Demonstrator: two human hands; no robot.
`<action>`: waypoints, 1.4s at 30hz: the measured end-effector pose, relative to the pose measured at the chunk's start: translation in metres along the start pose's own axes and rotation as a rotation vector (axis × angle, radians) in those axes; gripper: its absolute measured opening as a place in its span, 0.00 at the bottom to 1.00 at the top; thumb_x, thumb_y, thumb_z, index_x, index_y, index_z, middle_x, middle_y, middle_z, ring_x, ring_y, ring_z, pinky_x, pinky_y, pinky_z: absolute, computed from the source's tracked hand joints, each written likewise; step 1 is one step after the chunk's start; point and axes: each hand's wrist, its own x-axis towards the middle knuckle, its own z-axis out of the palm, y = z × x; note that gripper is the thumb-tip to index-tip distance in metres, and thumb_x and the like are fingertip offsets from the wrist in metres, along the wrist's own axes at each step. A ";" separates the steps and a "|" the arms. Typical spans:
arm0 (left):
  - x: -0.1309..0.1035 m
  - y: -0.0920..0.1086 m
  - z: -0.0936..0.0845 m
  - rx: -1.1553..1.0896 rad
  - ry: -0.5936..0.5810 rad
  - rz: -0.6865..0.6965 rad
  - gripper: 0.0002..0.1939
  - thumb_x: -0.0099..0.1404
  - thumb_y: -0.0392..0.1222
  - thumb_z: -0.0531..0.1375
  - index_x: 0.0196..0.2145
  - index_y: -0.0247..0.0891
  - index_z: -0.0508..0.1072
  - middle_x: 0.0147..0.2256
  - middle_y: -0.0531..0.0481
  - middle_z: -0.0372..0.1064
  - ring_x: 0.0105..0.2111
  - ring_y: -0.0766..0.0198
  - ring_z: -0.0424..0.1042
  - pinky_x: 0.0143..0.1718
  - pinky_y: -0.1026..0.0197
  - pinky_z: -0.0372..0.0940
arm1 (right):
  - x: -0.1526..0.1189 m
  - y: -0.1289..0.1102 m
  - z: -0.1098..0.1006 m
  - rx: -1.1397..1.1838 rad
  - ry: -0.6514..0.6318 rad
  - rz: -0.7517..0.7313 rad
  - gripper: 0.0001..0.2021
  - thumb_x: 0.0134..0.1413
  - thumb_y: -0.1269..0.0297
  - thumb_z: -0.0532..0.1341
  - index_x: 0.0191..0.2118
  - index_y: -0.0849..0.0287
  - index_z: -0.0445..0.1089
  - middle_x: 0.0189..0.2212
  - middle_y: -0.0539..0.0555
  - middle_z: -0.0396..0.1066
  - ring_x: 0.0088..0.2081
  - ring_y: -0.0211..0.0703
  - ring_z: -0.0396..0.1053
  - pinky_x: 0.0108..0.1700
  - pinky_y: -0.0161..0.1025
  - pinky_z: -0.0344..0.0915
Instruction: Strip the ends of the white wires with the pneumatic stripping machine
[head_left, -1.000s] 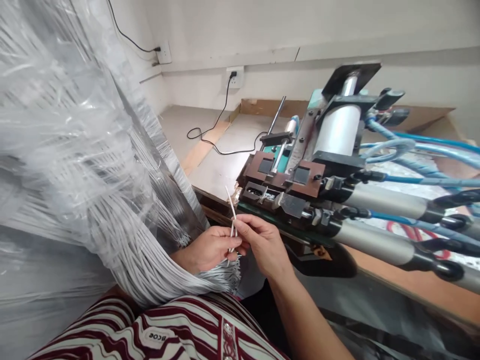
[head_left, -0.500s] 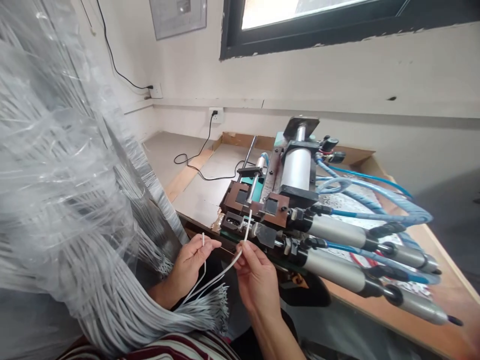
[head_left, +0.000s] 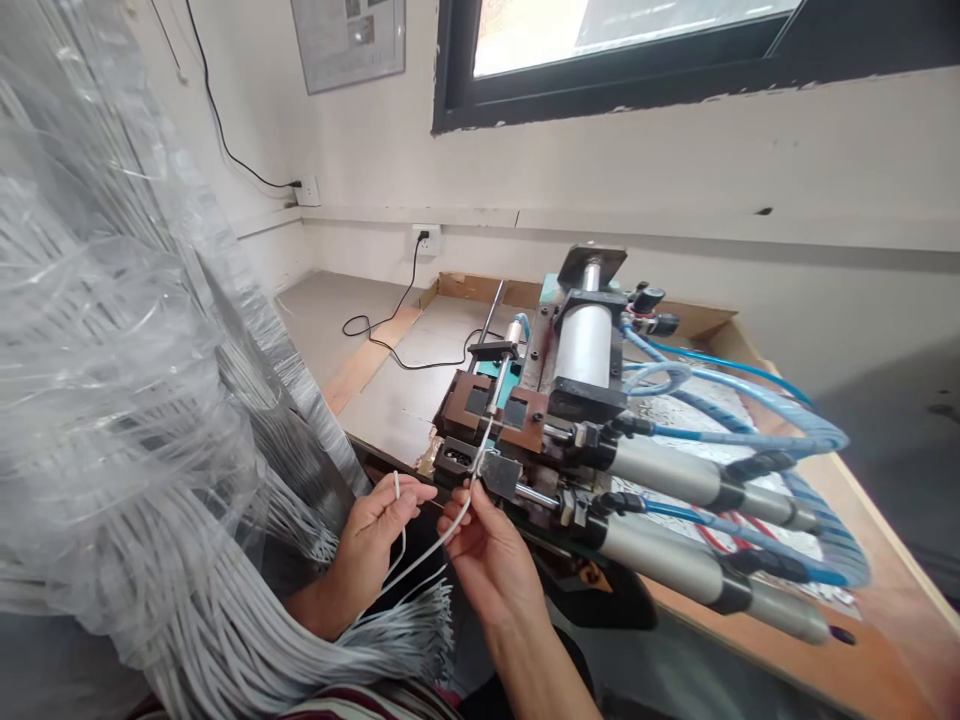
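The right hand [head_left: 491, 560] pinches a white cable [head_left: 429, 557] that should bend easily, best held just outside the machine [head_left: 589, 395]; the left hand [head_left: 367, 535] grips seemingly another strand [head_left: 397, 486].

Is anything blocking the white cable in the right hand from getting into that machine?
Nothing visible does. The right hand pinches the white cable, which runs straight in among the front blocks of the machine. The left hand, with another cable end, is off to the side.

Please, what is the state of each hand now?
Left hand: closed, holding a wire end.
Right hand: closed, holding a white wire that reaches the machine.
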 end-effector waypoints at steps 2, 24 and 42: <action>0.000 0.001 0.000 -0.002 0.016 0.012 0.13 0.59 0.46 0.55 0.33 0.39 0.77 0.40 0.46 0.68 0.41 0.59 0.65 0.43 0.60 0.60 | -0.003 0.004 -0.002 -0.084 -0.036 -0.014 0.10 0.38 0.59 0.68 0.25 0.59 0.70 0.19 0.45 0.59 0.22 0.31 0.57 0.25 0.31 0.59; -0.002 0.018 0.007 -0.087 -0.067 -0.049 0.16 0.60 0.49 0.53 0.34 0.35 0.74 0.35 0.45 0.69 0.39 0.59 0.65 0.40 0.60 0.61 | -0.015 0.007 -0.004 -0.318 0.139 -0.178 0.11 0.32 0.59 0.69 0.24 0.62 0.74 0.17 0.48 0.64 0.16 0.28 0.51 0.16 0.27 0.44; -0.002 0.012 0.003 -0.069 -0.037 -0.053 0.14 0.57 0.48 0.57 0.33 0.35 0.76 0.31 0.46 0.72 0.35 0.61 0.68 0.37 0.60 0.61 | -0.016 0.016 -0.028 -0.492 0.013 -0.230 0.11 0.40 0.57 0.67 0.28 0.60 0.74 0.18 0.47 0.62 0.18 0.27 0.48 0.18 0.28 0.43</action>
